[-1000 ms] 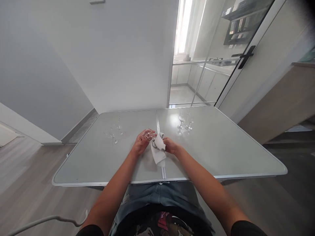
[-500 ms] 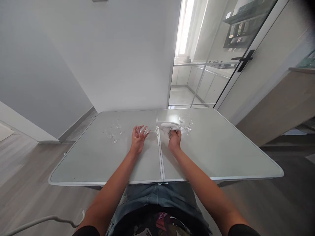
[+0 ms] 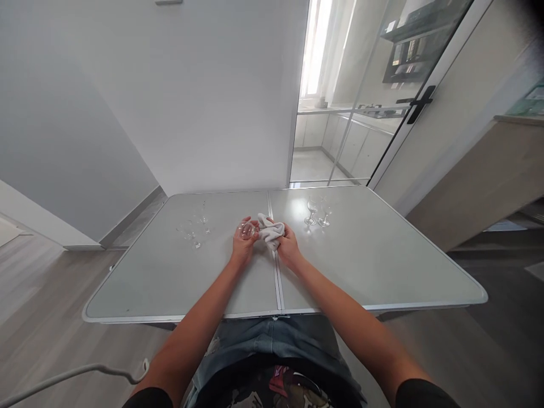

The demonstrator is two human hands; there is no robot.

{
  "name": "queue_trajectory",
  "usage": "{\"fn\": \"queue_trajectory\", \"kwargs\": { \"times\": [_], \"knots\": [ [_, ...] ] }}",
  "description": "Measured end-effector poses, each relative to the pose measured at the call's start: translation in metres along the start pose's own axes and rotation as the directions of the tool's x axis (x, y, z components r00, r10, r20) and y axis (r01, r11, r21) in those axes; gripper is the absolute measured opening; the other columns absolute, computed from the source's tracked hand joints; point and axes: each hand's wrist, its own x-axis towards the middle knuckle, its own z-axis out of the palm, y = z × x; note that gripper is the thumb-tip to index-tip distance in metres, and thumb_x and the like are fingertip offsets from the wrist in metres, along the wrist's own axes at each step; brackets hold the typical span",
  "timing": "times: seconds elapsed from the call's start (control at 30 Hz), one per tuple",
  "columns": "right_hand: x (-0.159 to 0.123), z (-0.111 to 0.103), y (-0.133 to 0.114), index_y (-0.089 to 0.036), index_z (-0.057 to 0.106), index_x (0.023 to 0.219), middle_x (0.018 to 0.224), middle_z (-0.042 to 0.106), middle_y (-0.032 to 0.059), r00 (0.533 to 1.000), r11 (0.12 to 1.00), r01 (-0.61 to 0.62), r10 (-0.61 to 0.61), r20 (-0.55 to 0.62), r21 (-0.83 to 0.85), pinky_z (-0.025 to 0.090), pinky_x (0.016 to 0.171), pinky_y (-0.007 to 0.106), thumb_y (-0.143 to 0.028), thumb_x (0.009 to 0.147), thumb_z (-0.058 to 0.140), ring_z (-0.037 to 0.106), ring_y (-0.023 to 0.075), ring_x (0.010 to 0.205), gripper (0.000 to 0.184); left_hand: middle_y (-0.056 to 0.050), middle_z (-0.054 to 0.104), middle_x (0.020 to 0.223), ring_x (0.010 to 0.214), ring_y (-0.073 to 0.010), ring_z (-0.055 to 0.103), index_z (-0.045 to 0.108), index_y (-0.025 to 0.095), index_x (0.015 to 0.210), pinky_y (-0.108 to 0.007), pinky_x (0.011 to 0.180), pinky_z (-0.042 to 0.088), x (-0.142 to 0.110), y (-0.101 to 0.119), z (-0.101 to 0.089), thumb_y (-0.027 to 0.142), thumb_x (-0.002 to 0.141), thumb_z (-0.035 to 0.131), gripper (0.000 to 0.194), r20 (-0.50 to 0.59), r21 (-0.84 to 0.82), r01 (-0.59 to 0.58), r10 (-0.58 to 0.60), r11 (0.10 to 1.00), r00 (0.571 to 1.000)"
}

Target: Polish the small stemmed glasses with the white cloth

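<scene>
Glass [image 3: 246, 230], clear and round-bowled, sits in the curled left hand [image 3: 242, 245], seemingly for steadiness beside the bunched white cloth [image 3: 271, 232] that the right hand [image 3: 289, 247] pinches, just left of the centre seam [image 3: 277, 271] of the pale grey rectangular table [image 3: 361, 255].

Right of the cloth [image 3: 272, 231], we have passing room over the near tabletop [image 3: 374, 260]; right and slightly beyond it, paired glasses [image 3: 311, 215] block us. Well left of it, clustered glasses [image 3: 191, 233] obstruct us.
</scene>
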Motion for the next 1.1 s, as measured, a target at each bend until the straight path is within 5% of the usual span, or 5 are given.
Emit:
{"fn": "queue_trajectory", "kwargs": {
  "times": [0.3,0.53,0.73,0.9,1.1],
  "knots": [
    [-0.006,0.004,-0.003,-0.024,0.059,0.081,0.122,0.072,0.0012,0.993,0.993,-0.019,0.006,0.12,0.113,0.05,0.065,0.023,-0.01,0.065,0.07,0.067,0.0153,0.095,0.024,-0.007,0.074,0.112,0.108,-0.025,0.067,0.075,0.022,0.088,-0.043,0.1,0.049,0.001,-0.009,-0.005,0.037,0.07,0.086,0.027,-0.026,0.163,0.02,-0.015,0.986,1.0],
    [-0.002,0.0,-0.005,-0.025,0.058,0.091,0.114,0.074,0.0005,0.984,0.997,0.076,-0.072,-0.165,0.019,0.05,0.064,0.02,-0.02,0.073,0.07,0.067,0.0138,0.09,0.022,-0.006,0.076,0.103,0.1,-0.0212,0.07,0.076,0.022,0.086,-0.041,0.101,0.05,0.006,-0.005,-0.009,0.039,0.067,0.089,0.029,-0.192,0.037,-0.013,0.02,0.999,0.981],
    [-0.011,0.009,0.009,-0.022,0.071,0.11,0.106,0.075,0.0058,0.992,1.0,0.008,-0.004,0.128,-0.03,0.054,0.087,0.034,-0.033,0.076,0.072,0.064,0.0246,0.11,0.036,-0.007,0.077,0.099,0.096,-0.0218,0.071,0.075,0.021,0.088,-0.042,0.097,0.052,0.001,-0.004,-0.005,0.037,0.067,0.089,0.031,-0.231,0.056,0.047,-0.033,0.997,0.972],
    [-0.011,0.008,0.012,-0.025,0.071,0.117,0.104,0.074,0.0059,0.989,1.0,0.004,-0.002,0.148,-0.015,0.052,0.095,0.04,-0.042,0.078,0.071,0.063,0.0257,0.114,0.042,-0.008,0.077,0.103,0.102,-0.0244,0.07,0.075,0.021,0.086,-0.042,0.096,0.053,-0.002,-0.003,-0.003,0.036,0.065,0.09,0.03,-0.141,0.031,0.064,-0.06,0.997,0.988],
    [-0.01,0.002,0.016,-0.026,0.074,0.111,0.109,0.074,0.0045,0.966,0.984,0.051,-0.005,0.26,-0.172,0.047,0.106,0.041,-0.037,0.075,0.077,0.061,0.0249,0.117,0.038,-0.009,0.076,0.1,0.094,-0.0232,0.071,0.074,0.021,0.085,-0.041,0.09,0.054,0.003,0.002,-0.003,0.039,0.065,0.089,0.031,-0.242,0.051,0.006,0.007,0.999,0.97]
  ]
}}
